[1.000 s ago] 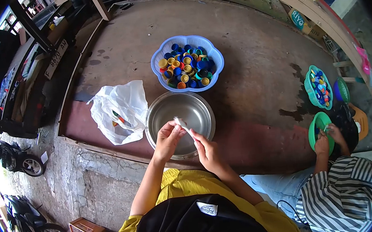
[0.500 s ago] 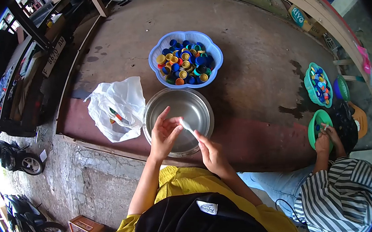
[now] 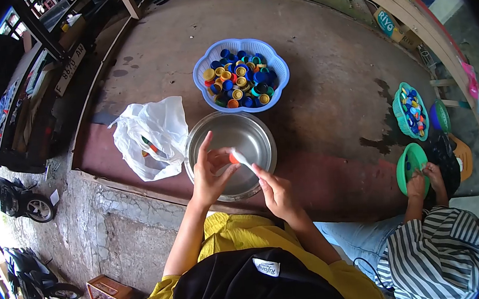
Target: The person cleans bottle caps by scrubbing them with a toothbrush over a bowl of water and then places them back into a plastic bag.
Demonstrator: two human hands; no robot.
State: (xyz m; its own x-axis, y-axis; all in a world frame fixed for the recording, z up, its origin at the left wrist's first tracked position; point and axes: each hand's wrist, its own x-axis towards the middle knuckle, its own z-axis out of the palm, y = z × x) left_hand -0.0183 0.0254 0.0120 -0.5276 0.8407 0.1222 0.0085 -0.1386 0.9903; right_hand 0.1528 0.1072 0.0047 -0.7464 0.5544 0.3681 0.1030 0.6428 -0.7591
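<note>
Above the steel bowl [image 3: 257, 130], my left hand [image 3: 211, 173] pinches a small orange cap [image 3: 233, 158] between thumb and fingers. My right hand [image 3: 278, 192] grips the lower end of a white strip [image 3: 243, 159], whose upper end touches the cap. The material of the strip is hard to tell. Just beyond the bowl sits a blue basket [image 3: 282, 75] holding many coloured caps. A crumpled white plastic bag [image 3: 157, 120] lies left of the bowl, with a few coloured pieces showing through it.
At the right, a co-worker in a striped top [image 3: 437, 251] has both hands in a green bowl [image 3: 401, 176]. Beyond it stand a teal basket of caps [image 3: 401, 118] and a purple-and-green bowl [image 3: 440, 116]. The brown table [image 3: 321, 41] has a raised left edge.
My left hand has turned slightly, and the orange cap now shows between its fingers. My right hand has shifted slightly right. The co-worker's hands have moved a little apart.
</note>
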